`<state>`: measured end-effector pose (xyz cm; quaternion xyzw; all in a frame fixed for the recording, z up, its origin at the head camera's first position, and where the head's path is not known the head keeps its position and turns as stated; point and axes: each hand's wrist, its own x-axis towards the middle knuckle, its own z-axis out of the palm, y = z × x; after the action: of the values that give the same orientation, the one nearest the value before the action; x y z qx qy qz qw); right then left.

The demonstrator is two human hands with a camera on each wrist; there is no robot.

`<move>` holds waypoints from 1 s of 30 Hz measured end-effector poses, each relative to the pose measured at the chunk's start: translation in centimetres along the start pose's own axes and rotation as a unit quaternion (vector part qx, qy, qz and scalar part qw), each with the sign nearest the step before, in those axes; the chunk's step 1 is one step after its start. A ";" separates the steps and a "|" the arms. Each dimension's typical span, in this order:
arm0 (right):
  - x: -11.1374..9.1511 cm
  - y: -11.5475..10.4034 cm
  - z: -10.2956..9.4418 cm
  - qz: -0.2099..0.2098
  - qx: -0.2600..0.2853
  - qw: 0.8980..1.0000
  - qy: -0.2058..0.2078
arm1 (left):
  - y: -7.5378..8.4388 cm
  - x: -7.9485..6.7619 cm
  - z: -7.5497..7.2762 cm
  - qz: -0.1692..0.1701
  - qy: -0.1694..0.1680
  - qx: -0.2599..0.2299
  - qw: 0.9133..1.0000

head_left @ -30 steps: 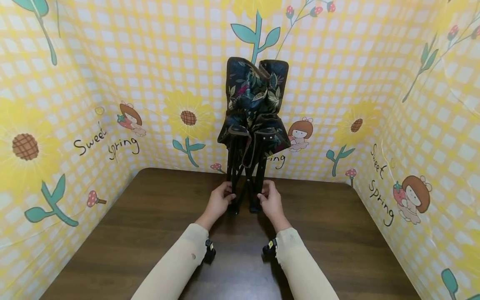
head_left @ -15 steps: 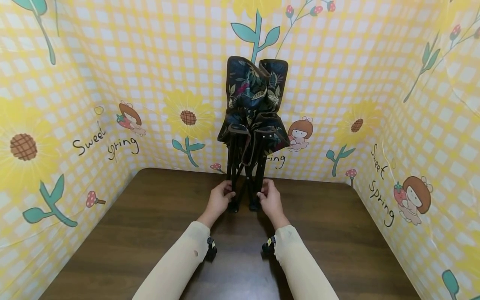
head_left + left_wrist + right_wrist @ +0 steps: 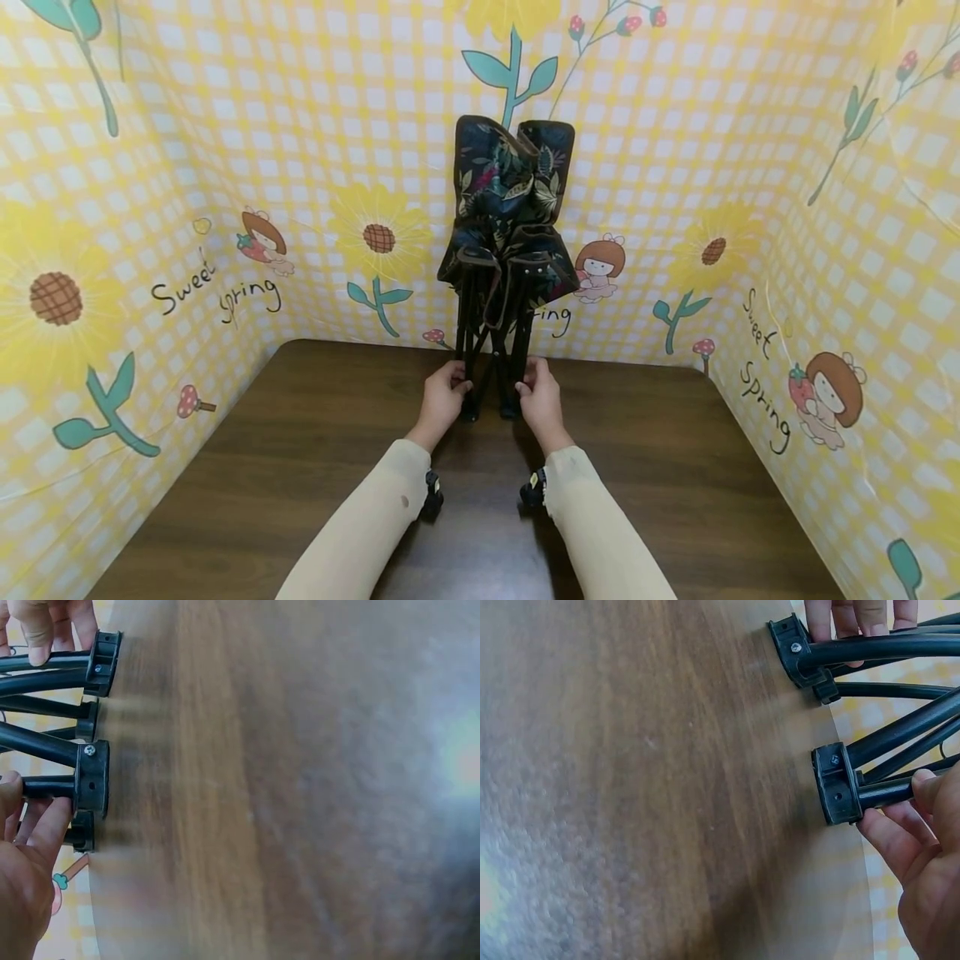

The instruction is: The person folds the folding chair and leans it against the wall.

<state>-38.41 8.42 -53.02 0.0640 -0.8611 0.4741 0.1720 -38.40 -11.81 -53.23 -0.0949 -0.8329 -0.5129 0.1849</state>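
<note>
A folded camp chair with dark floral fabric and thin black legs stands upright near the back of the table, in the middle of the head view. My left hand pinches a leg on its left side, low down near the foot. On the other side my right hand grips a leg at about the same height. The left wrist view shows a black plastic foot with a screw, just beyond my fingertips. In the right wrist view, thumb and fingers hold a black tube right behind another foot.
The brown wood-grain table has rounded back corners. A yellow checked cloth printed with flowers and cartoon figures hangs on the back and both sides. The chair's upper part overlaps the back cloth in the head view.
Both hands keep their hold on the legs, and the chair stays practically in place. My left forearm has shifted slightly to the right, toward the middle.
</note>
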 end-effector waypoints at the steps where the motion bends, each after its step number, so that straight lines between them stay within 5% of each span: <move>1: 0.0 0.0 0.0 0.001 0.001 1.000 0.001 | 0.0 0.1 0.0 -0.001 0.000 0.001 1.000; 16: 0.0 0.6 0.7 0.008 -0.007 1.000 0.021 | -0.5 0.2 0.2 -0.032 -0.022 0.018 0.999; 30: 0.6 -0.3 0.9 0.034 -0.022 0.999 0.020 | -0.3 0.7 0.2 -0.020 -0.011 0.017 1.000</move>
<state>-39.11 7.51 -53.05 0.0218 -0.8695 0.4616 0.1745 -39.18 -11.81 -53.21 -0.0801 -0.8454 -0.5010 0.1673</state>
